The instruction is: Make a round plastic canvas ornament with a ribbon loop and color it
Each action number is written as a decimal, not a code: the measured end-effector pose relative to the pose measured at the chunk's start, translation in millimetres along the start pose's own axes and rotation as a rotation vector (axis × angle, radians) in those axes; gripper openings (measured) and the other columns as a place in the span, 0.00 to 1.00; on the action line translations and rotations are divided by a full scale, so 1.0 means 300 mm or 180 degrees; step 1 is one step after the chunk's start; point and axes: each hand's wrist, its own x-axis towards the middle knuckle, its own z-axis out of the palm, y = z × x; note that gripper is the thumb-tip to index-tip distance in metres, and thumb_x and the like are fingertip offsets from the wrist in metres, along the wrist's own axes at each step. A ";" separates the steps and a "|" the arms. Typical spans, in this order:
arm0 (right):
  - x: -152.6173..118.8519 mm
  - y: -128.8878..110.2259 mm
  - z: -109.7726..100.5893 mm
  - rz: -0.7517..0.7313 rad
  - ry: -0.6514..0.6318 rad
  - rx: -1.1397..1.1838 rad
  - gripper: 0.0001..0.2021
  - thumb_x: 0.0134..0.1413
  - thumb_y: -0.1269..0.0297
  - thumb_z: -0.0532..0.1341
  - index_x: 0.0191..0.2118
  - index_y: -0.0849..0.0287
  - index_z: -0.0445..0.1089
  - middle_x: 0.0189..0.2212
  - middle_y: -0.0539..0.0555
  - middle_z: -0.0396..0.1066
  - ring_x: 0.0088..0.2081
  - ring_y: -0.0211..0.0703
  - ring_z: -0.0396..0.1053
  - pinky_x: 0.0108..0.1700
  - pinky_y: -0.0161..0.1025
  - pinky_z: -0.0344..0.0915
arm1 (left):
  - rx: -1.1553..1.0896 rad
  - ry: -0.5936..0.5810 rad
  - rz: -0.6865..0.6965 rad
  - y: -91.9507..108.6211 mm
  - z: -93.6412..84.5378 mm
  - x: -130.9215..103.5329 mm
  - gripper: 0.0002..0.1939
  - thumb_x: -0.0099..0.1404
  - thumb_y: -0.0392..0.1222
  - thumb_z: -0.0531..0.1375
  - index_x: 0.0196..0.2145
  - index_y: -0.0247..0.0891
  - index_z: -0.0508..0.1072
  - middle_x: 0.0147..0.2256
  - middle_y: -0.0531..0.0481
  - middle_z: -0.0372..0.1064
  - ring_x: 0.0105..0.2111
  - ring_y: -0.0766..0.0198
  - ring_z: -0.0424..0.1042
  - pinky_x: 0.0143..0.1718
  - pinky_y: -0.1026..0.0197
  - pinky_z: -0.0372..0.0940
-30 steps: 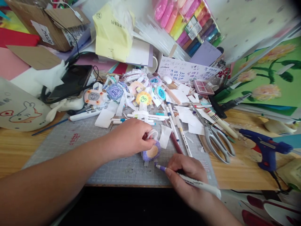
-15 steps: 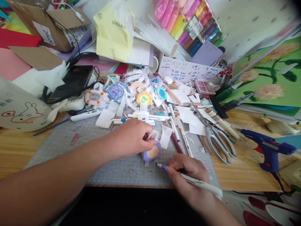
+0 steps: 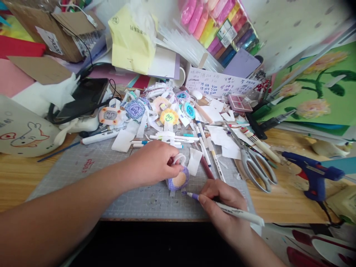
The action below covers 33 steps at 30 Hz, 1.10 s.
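Note:
Between the thumb and fingers of my left hand (image 3: 161, 160) is the top of a small round paper piece (image 3: 178, 179), purple at the rim and pale orange in the middle, with a white loop above. Short tabs stick out at its lower edge. My right hand (image 3: 224, 202) is closed around a white marker (image 3: 239, 214) with a purple front end. The marker's tip is at the small tab at the lower right of the piece. Both hands are over a grey cutting mat (image 3: 133, 207). Similar coloured pieces, such as a yellow one (image 3: 169, 117), lie piled behind.
Several more markers (image 3: 204, 146) and paper scraps (image 3: 122, 141) lie beyond my hands. Grey-handled scissors (image 3: 257, 167) and a blue glue gun (image 3: 314, 172) lie to the right. At the left stands a white container (image 3: 25, 129) with a drawn animal; a cardboard box (image 3: 52, 33) is behind.
The marker's tip has shifted slightly left against the tab, and my right hand has tilted a little. My left hand keeps its hold on the piece. The whole view has shifted slightly.

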 end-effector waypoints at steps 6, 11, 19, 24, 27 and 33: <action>0.004 0.000 0.000 0.0017 0.0032 0.0016 0.11 0.53 0.71 0.58 0.22 0.57 0.59 0.18 0.46 0.61 0.20 0.34 0.58 0.22 0.34 0.54 | 0.0022 0.0018 -0.0025 -0.004 0.002 0.000 0.14 0.56 0.48 0.56 0.18 0.40 0.62 0.16 0.58 0.59 0.19 0.66 0.57 0.20 0.62 0.48; -0.009 0.005 -0.001 -0.0048 0.0185 0.0467 0.09 0.52 0.73 0.58 0.24 0.56 0.60 0.19 0.46 0.62 0.22 0.36 0.62 0.23 0.34 0.57 | -0.0123 0.0083 -0.0040 -0.003 0.000 -0.001 0.13 0.57 0.47 0.57 0.19 0.39 0.65 0.16 0.58 0.59 0.19 0.67 0.58 0.21 0.63 0.49; -0.024 -0.014 0.019 -0.0098 0.0219 0.0204 0.09 0.51 0.73 0.59 0.26 0.55 0.60 0.21 0.47 0.63 0.22 0.36 0.63 0.24 0.34 0.58 | -0.0471 0.0100 0.0028 0.005 0.005 0.003 0.12 0.58 0.47 0.58 0.22 0.39 0.65 0.19 0.59 0.60 0.21 0.67 0.58 0.22 0.64 0.51; -0.011 -0.015 0.027 -0.0167 0.0213 -0.0033 0.09 0.51 0.74 0.59 0.26 0.56 0.60 0.20 0.47 0.65 0.21 0.35 0.63 0.23 0.33 0.58 | -0.0343 0.0046 0.0110 -0.004 0.009 -0.006 0.13 0.58 0.47 0.58 0.21 0.40 0.64 0.18 0.59 0.59 0.21 0.67 0.58 0.21 0.64 0.50; -0.009 -0.009 0.029 -0.0204 0.0180 -0.0108 0.08 0.51 0.73 0.59 0.26 0.56 0.60 0.20 0.47 0.65 0.21 0.35 0.63 0.23 0.33 0.57 | -0.0323 0.0026 0.0120 -0.009 0.010 -0.011 0.13 0.58 0.47 0.58 0.20 0.40 0.65 0.17 0.59 0.59 0.20 0.67 0.58 0.20 0.64 0.49; -0.010 -0.006 0.027 -0.0289 0.0024 0.0013 0.09 0.52 0.74 0.59 0.26 0.56 0.60 0.20 0.46 0.65 0.20 0.34 0.61 0.22 0.32 0.54 | -0.0357 0.0096 0.0165 -0.004 0.014 -0.008 0.11 0.57 0.45 0.58 0.20 0.39 0.66 0.16 0.60 0.57 0.19 0.69 0.55 0.19 0.64 0.48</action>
